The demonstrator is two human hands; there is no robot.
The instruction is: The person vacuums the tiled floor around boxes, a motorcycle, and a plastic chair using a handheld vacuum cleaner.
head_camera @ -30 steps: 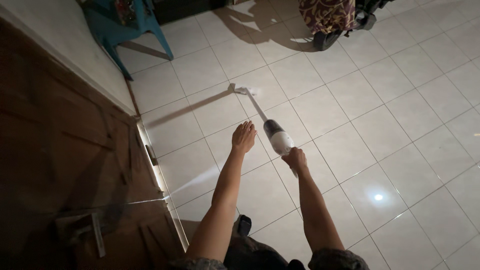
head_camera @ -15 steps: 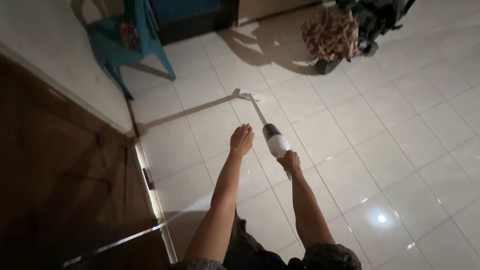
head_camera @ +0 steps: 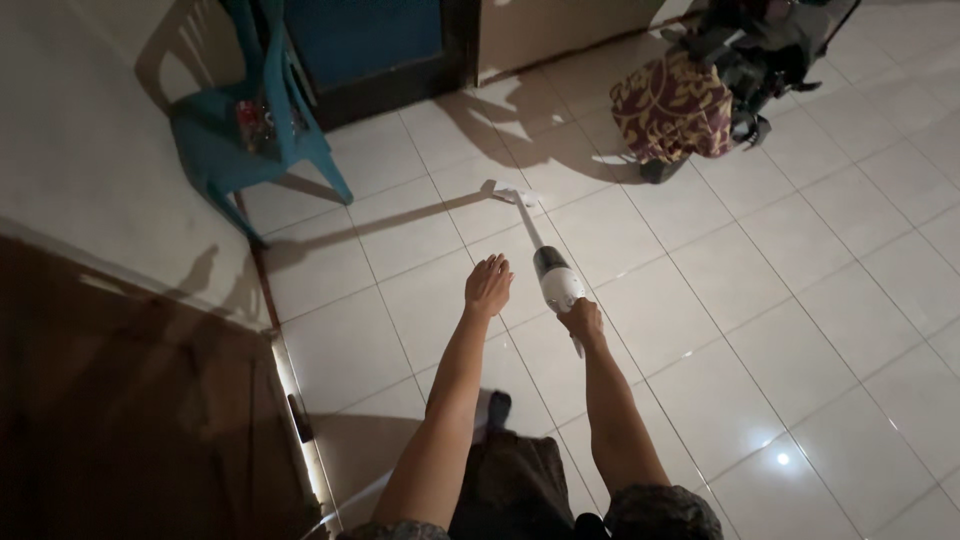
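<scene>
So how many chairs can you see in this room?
1. A blue plastic chair stands against the wall at the upper left, beyond the stick vacuum that the right hand grips. The dark left side and the cluttered top right may hide others.

White slim stick vacuum (head_camera: 553,270) with a dark grey band on its body, white floor head at 12 o'clock of the handle. Glossy off-white square floor tiles (head_camera: 800,300) with thin dark grout lines, a bright white light spot at 5 o'clock. Teal plastic chair (head_camera: 262,130) at 10 o'clock. Maroon cloth bundle with a yellow-beige floral pattern (head_camera: 672,108) at 1 o'clock, black machine (head_camera: 765,40) just beside it. Dark brown wooden door (head_camera: 120,400) at 8 o'clock. Blue door panel (head_camera: 360,35) with black frame at 12 o'clock.
</scene>
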